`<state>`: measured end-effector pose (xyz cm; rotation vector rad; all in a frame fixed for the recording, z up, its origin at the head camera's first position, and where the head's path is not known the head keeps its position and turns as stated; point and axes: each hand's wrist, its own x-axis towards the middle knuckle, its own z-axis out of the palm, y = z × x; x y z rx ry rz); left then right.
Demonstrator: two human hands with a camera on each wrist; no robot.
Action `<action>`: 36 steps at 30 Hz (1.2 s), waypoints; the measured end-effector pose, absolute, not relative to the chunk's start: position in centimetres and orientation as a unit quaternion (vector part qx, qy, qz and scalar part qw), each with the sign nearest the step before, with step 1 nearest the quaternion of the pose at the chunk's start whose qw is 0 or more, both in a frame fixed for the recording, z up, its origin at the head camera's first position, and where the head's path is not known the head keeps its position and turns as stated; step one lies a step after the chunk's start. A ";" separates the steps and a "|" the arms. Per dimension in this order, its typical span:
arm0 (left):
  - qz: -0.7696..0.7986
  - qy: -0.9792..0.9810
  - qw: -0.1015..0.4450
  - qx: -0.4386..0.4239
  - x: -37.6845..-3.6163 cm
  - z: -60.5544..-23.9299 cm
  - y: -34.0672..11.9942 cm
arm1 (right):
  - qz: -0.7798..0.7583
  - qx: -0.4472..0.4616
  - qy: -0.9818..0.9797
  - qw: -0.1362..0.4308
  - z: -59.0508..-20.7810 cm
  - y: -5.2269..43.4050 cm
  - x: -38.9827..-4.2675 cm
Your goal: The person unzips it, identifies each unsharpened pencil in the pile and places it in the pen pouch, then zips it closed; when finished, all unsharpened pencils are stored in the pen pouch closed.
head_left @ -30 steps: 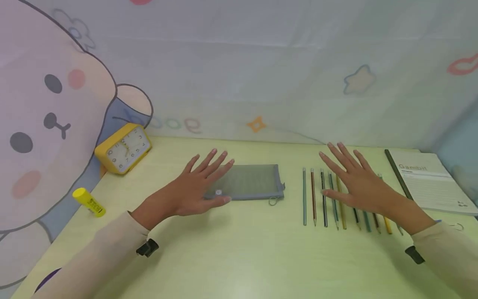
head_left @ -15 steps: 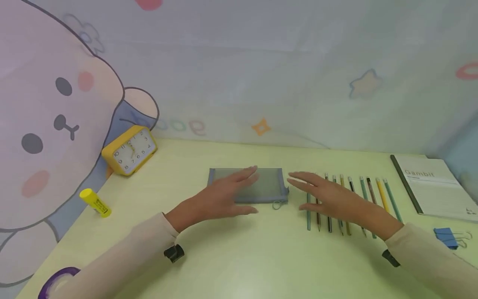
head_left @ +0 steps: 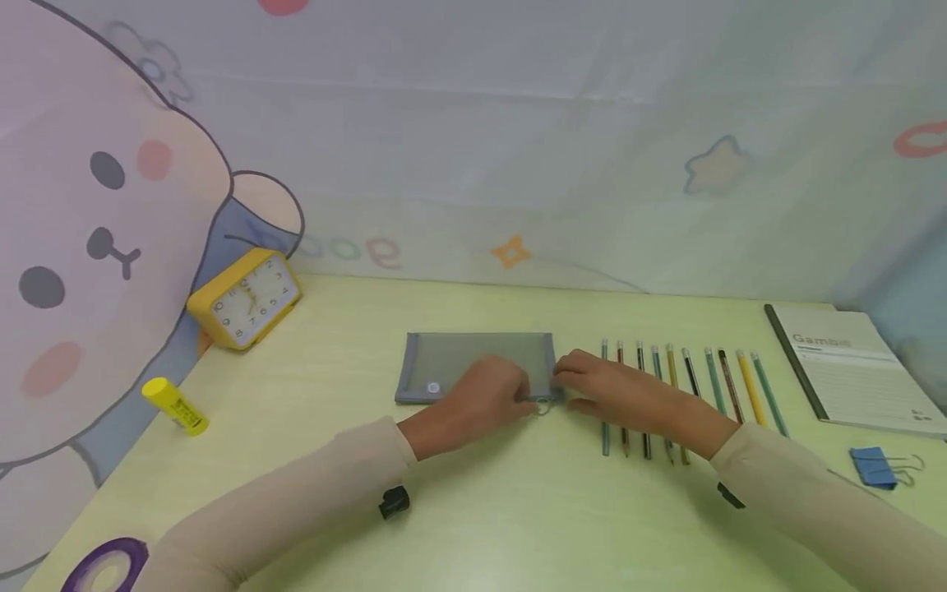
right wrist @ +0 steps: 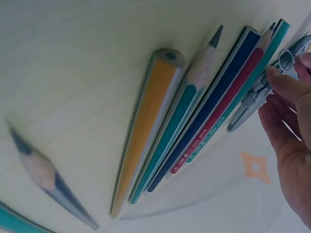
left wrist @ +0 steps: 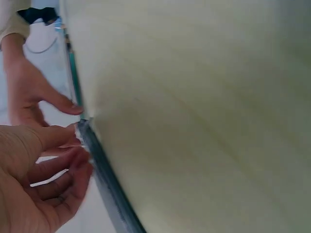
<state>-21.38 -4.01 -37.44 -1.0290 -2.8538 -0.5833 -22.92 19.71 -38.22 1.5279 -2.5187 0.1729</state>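
A grey mesh pencil pouch point(head_left: 473, 366) lies flat on the pale green desk point(head_left: 488, 510), a little back from the person. Both hands meet at its near right corner. The left hand point(head_left: 491, 396) rests on the pouch's lower right part, fingers curled down onto the mesh near the edge. The right hand point(head_left: 607, 393) comes in from the side, its fingertips pinched together at the zipper pull ring point(head_left: 543, 406) that sticks out at that corner; the right wrist view shows the fingers closed on the small metal ring point(right wrist: 286, 59). The rest of the pouch stretches away to the left of the grip, uncovered.

Just to the right of the pouch a row of pencils point(head_left: 669, 386) lies side by side, partly under the right forearm. Farther right are a notebook point(head_left: 858, 370) and a blue binder clip point(head_left: 873, 466). To the left stand a yellow alarm clock point(head_left: 244, 298) and a yellow glue stick point(head_left: 174, 405).
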 end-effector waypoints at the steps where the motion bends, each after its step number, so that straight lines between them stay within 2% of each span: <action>1: -0.187 -0.924 0.024 -0.333 -21.5 -37.6 -3.8 | 0.055 0.516 -0.850 0.094 -38.3 19.5 -23.0; 7: -0.207 -0.923 0.007 -0.325 -21.9 -38.1 -3.1 | 0.054 0.512 -0.853 0.077 -38.4 18.7 -23.2; 15: -0.184 -0.928 0.031 -0.322 -21.5 -37.8 -2.4 | 0.063 0.502 -0.860 0.063 -38.2 18.3 -23.0; 22: -0.178 -0.921 0.079 -0.337 -21.0 -36.6 -2.9 | 0.097 0.484 -0.863 0.110 -37.6 18.2 -22.8; 30: -0.238 -0.911 0.130 -0.312 -20.0 -34.5 -4.3 | 0.184 0.445 -0.850 0.213 -36.9 18.7 -21.9; 36: -0.247 -0.909 0.152 -0.299 -19.5 -34.2 -5.6 | 0.190 0.414 -0.864 0.214 -36.4 19.0 -20.9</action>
